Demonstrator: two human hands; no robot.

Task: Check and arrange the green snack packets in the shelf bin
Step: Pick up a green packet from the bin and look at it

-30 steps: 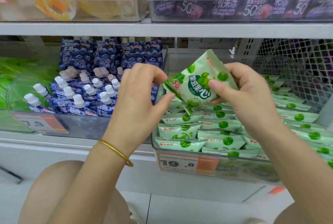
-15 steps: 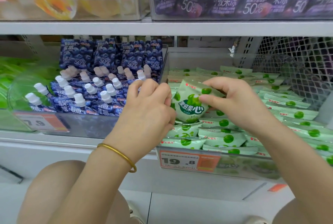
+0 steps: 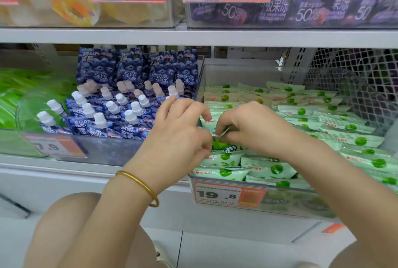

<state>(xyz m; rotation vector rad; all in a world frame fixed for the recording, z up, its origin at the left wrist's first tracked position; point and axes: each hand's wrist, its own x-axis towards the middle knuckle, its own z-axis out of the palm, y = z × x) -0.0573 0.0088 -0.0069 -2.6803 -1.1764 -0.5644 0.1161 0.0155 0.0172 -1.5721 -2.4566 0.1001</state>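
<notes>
A green snack packet [image 3: 224,146] sits upright at the front-left of the clear shelf bin [image 3: 243,67], among rows of other green packets [image 3: 344,126]. The left hand [image 3: 178,136] and right hand [image 3: 256,132] meet over it, each grip clamped on its top edge in a pinch. Blue spouted pouches [image 3: 120,106] fill the neighbouring bin on the left

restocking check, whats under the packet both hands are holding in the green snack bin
More green packets lie beneath the held packet in the clear bin. The left hand and right hand cover most of it; the bin floor is hidden.
</notes>
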